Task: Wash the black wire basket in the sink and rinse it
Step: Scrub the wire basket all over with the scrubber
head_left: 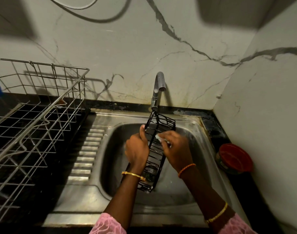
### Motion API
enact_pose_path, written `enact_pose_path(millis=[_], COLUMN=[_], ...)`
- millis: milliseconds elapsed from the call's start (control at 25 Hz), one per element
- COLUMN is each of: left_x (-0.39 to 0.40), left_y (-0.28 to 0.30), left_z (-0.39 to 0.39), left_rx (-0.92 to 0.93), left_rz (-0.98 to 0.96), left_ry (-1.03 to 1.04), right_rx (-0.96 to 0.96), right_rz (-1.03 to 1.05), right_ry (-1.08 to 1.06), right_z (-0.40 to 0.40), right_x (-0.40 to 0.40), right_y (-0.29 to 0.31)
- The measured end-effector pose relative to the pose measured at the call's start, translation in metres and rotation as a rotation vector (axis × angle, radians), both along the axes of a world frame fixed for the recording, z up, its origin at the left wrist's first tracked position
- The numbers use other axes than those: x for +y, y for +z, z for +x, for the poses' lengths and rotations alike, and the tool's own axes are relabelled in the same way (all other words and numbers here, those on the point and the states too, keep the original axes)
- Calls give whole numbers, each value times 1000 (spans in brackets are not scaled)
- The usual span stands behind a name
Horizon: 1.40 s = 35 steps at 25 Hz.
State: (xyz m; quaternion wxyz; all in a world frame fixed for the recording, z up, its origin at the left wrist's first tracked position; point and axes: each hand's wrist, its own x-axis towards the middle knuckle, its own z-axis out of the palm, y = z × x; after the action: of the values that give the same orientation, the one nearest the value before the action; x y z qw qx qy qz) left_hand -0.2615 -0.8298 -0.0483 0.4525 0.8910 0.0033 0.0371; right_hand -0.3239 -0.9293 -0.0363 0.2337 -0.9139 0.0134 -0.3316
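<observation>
Left hand wrapped around the left long rim of the long black wire basket, thumb up along the wire, gold bangle on the wrist. Right hand pinched closed on a small white scrubbing pad, pressing it against the basket's right long rim; orange thread bracelet at that wrist, a thin gold bangle further down the forearm. Pink patterned sleeves at 6 o'clock.

Basket held tilted lengthwise over the basin of the stainless steel sink, far end raised toward 12 o'clock just under the base of the curved chrome tap, near end dipping low toward 6 o'clock. Cannot tell whether the near end touches the basin floor. No stream visible from the spout.

Ribbed steel drainboard at 9 o'clock from the hands, part of the same sink unit. Further out at 9 to 10 o'clock, a large silver wire dish rack standing on the black stone tabletop. At 3 o'clock, a round container with a red lid on the tabletop beside the sink rim. White marble-veined wall behind, from 10 to 2 o'clock.
</observation>
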Motion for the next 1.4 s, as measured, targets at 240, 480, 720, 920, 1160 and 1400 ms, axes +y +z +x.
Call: enact_pose_path(millis=[240,480,720,920,1160,1400], left_x=[-4,6,9,7,10,15], left_y=[-6,1,1,-2,0,-3], left_z=[-6,-2,0,-7,-8,-5], left_rx=[28,-9,-28,-65,-62,-85], left_rz=[-90,-133,-126,-81,-131,-126], left_ry=[1,35,38,-30,-1,-71], right_rx=[15,-70,-128,-198,-135,-62], right_rz=[28,55,137,199,77,121], right_ry=[-97,-258,-351,-186,-28,-28], right_z=[38,10,4,24,19,6], right_x=[2,-12,-19,-6,-4,-14], right_y=[25,3,6,36,27,32])
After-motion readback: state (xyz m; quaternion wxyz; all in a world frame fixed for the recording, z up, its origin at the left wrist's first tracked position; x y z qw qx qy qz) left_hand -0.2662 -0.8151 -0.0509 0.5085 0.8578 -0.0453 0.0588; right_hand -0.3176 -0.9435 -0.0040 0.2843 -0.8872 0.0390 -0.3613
